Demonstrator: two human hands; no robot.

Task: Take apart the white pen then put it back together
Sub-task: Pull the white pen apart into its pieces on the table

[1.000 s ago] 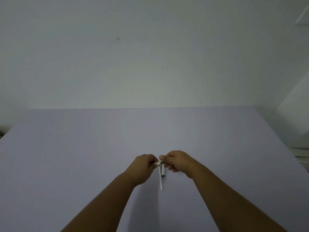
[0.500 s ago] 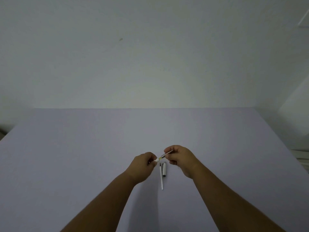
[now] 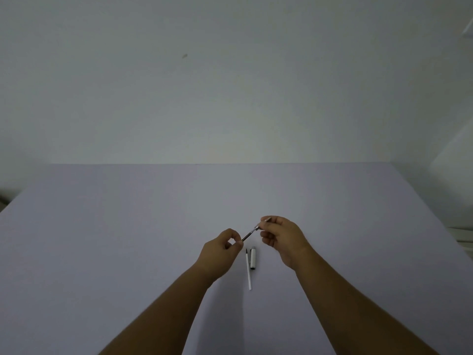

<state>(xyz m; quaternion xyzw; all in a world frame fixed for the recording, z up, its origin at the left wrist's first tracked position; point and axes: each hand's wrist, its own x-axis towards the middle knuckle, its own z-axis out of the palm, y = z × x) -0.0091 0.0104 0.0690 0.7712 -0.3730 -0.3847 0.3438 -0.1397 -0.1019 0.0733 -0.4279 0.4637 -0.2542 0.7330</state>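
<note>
Currently I am watching both hands working above the bench (image 3: 128, 239), with the white pen lying in separate parts. My left hand (image 3: 222, 248) is pinching the lower, dark end of the thin refill (image 3: 247, 236) between thumb and forefinger; the remaining fingers are curled in. My right hand (image 3: 280, 233) is closing its grip on the upper end of the same piece, where a pale, clear tip section (image 3: 256, 228) is showing just outside the fingertips. The refill's long axis is running diagonally, rising from the left hand up and away to the right hand, and it is hanging clear of the bench surface.

Directly below and between the two hands, two more parts are resting on the bench. The slim white barrel (image 3: 248, 271) is lying with its long axis pointing nearly straight away from me, dark end at the far side, white end nearest me. The shorter white cap (image 3: 253, 258) is lying just beside it on the right, roughly parallel, dark opening toward me. I cannot tell whether the two are touching.
</note>
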